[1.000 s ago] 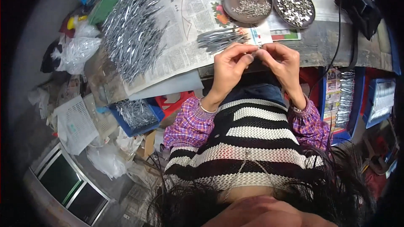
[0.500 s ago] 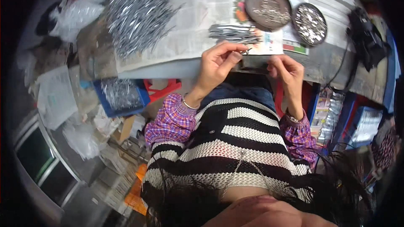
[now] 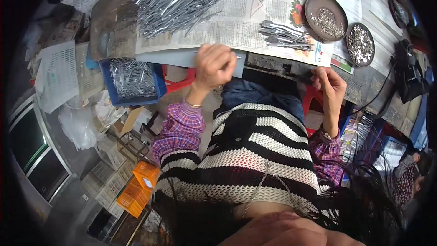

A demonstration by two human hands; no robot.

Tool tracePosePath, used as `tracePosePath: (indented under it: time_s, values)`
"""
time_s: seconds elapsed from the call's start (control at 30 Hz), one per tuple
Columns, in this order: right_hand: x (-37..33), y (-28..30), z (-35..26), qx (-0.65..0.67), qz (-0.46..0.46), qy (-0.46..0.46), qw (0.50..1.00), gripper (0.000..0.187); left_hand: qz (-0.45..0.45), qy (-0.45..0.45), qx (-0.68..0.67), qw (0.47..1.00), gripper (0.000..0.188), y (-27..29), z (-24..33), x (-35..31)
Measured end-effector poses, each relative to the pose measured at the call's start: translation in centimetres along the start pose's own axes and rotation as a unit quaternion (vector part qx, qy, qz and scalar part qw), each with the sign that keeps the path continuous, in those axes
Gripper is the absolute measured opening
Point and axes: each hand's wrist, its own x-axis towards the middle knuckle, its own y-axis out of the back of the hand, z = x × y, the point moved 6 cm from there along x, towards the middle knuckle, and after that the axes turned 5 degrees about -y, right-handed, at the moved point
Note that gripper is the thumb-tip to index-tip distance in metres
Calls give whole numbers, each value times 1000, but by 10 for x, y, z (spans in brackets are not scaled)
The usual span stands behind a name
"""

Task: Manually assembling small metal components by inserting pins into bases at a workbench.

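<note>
My left hand (image 3: 213, 66) is curled closed above the near edge of the newspaper-covered table, left of the middle. A thin metal piece (image 3: 238, 57) seems to stick out past its fingers; most of it is hidden. At the table edge on the right, my right hand (image 3: 331, 84) has its fingers bent together, and whatever they hold is too small to make out. Beyond it lie a small bunch of flat metal strips (image 3: 287, 35), a brown round dish (image 3: 314, 11) of small metal parts and a smaller dark dish (image 3: 374, 49) of shiny bits.
A large heap of thin metal strips (image 3: 177, 2) covers the newspaper (image 3: 243, 27) at far left. Below the table stands a blue bin (image 3: 157, 95) of metal pieces beside a red stool (image 3: 182, 82). A black strapped object (image 3: 407, 70) lies at right; orange boxes (image 3: 136, 191) are on the floor.
My left hand has moved left, away from my right hand, and turned so its back shows. My right hand stays near the table edge, and the whole view has shifted.
</note>
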Motion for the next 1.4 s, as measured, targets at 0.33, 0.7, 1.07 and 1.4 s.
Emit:
tracePosePath:
  time_s: [0.33,0.7,1.07,1.4]
  values:
    - [-2,-3,4,22,18,-6,1000,14,16,102,14,995,8,39,-37,-30]
    - [-14,-16,-24,-96,34,121,987,13,-128,332,-612,706,25,-69,43,45]
    - [-13,-20,-29,-136,42,225,964,12,-162,333,-605,705,24,-90,64,42]
    - [-8,-28,3,117,-113,-95,982,18,-161,229,-516,810,18,-80,67,57]
